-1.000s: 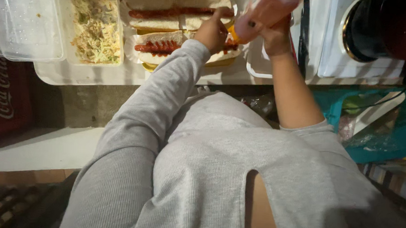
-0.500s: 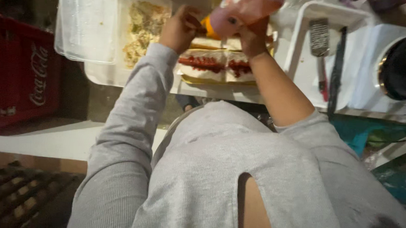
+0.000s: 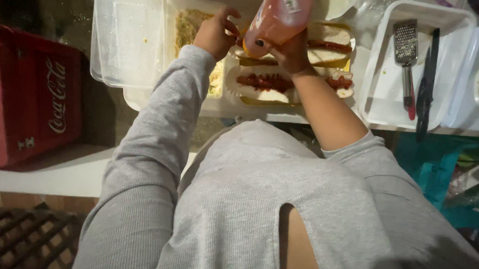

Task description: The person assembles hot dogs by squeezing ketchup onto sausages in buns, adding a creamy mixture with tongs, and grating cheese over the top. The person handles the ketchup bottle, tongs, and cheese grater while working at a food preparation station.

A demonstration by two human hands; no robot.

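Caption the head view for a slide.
Right hand tips a sauce bottle over hot dogs; left hand steadies nearby.

A red cooler (image 3: 31,98) stands left; a grater (image 3: 405,45) lies in a white tray (image 3: 384,98).

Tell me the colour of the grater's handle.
Red; the grater lies in the white tray, clearest in the head view.

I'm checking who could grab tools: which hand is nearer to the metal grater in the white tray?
The right hand. It grips the sauce bottle over the hot dogs, just left of the grater. The left hand sits farther left, beside the bottle.
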